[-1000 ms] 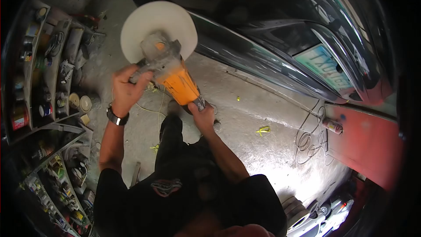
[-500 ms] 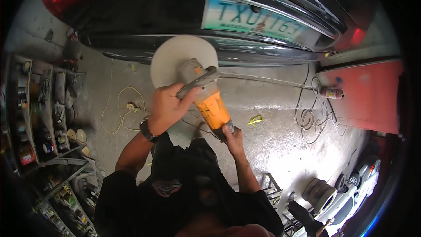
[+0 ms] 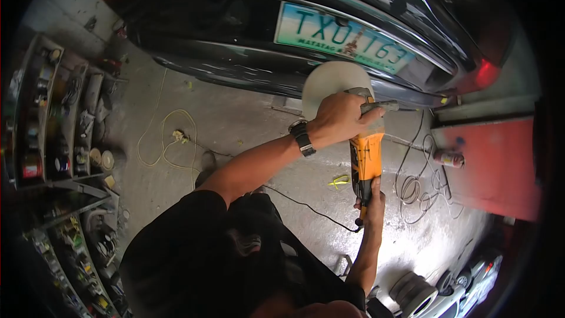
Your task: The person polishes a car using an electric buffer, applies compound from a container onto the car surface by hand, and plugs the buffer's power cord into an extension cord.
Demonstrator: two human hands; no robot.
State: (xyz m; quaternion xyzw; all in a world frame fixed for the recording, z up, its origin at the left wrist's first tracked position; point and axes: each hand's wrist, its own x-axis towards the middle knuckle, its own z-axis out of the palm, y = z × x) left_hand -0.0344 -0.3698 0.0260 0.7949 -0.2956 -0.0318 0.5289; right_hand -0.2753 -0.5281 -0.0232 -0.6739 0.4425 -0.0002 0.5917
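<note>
Together: two hands (image 3: 344, 119) (image 3: 374, 201) gripping one orange polisher (image 3: 369, 156) | one white pad (image 3: 336, 85) | one licence plate (image 3: 344, 38)

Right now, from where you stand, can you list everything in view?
Handheld power tool: one, orange-grey, both hands
Round pad: one, off-white, on tool
Glossy car: one, black, ahead
Licence plate: one, teal-white, on car
Flat panel: one, red, right
Looped cable: one, grey, floor right
Thin cord: one, yellow, floor left
Cluttered shelves: several, grey, left
Stacked tyres: several, grey, lower right
Strapped watch: one, black, left wrist
Hands: two, bare, left and right on tool
</note>
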